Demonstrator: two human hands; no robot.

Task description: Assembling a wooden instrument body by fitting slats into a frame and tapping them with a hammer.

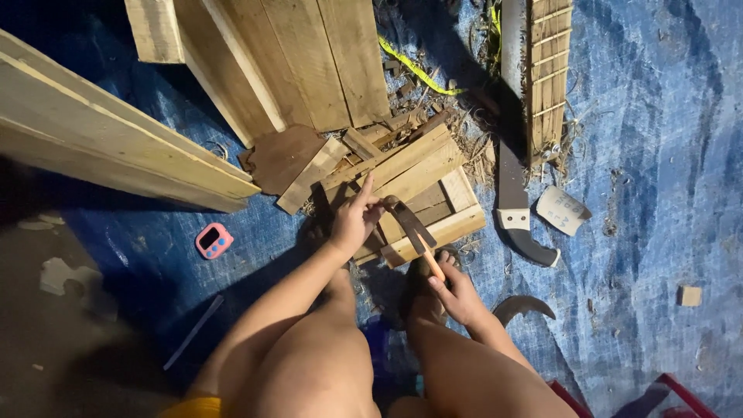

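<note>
My right hand (458, 294) grips the pale wooden handle of a hammer (414, 230), whose dark head rests on a small frame of wooden slats (433, 193) on the blue tarp. My left hand (356, 217) sits on the frame beside the hammer head, index finger raised, fingertips pinched close to the head; what they pinch is too small to see. My bare knees fill the lower middle of the view.
Long planks (116, 139) lie at left and a stack of boards (286, 62) at the top. A hand saw (511, 186) lies right of the frame, beside a slatted piece (548, 77). A pink timer (213, 241), a curved blade (522, 307), a yellow strap (414, 68) and wood scraps sit on the tarp.
</note>
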